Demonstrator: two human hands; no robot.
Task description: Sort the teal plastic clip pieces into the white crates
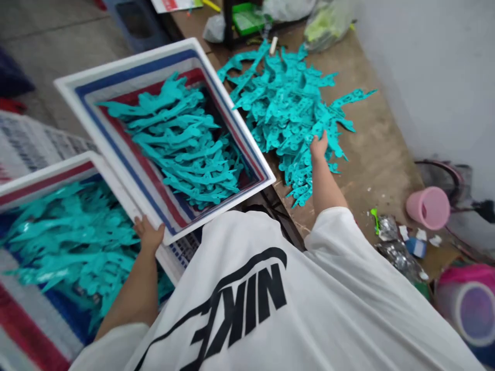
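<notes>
My left hand (147, 234) grips the near corner of a white crate (93, 82) with blue and red stripes, tilted up and half full of teal plastic parts (185, 144). My right hand (318, 146) rests on a heap of the same teal parts (288, 105) spread over the brown table (371, 159); its fingers curl into the pile, and whether they hold a piece is hidden. A second striped crate (46, 175) filled with teal parts (69, 232) lies below the first, at the left.
On the right stand a pink cup (427, 207), foil scraps (390, 242) and a purple-pink container (469, 304). Plastic bags (328, 20) and a green box (247, 18) sit at the table's far end. A white wall (433, 67) borders the right.
</notes>
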